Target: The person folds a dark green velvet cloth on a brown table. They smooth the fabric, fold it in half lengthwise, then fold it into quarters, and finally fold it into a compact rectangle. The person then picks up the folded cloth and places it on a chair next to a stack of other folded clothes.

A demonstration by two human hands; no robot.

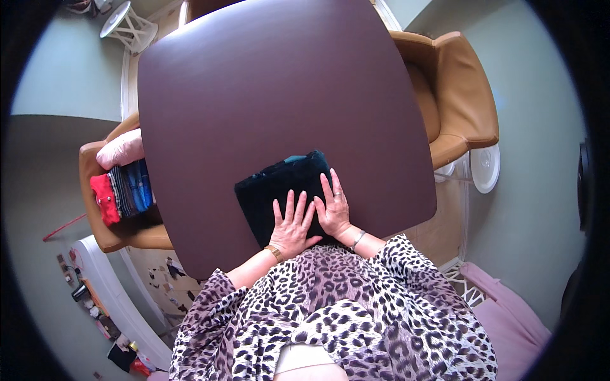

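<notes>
A folded dark green velvety cloth [274, 183] lies at the near edge of the brown table [276, 95], turned slightly askew. A lighter teal patch shows along its far edge. My left hand [293, 227] rests flat on the cloth with fingers spread, pointing away from me. Against the right side of the cloth lies my right hand [333, 207], its fingers extended over that edge and its thumb near the left fingertips. Neither hand grips anything. The near end of the cloth is partly hidden by my hands and leopard-print garment.
On the left tan chair [90, 162] sit folded clothes [126, 188] and a pink rolled item [121, 148]. Another tan chair [469, 95] stands at the right, beside a white stool [486, 169]. A white stool [128, 26] stands far left; a cluttered white counter [114, 285] is lower left.
</notes>
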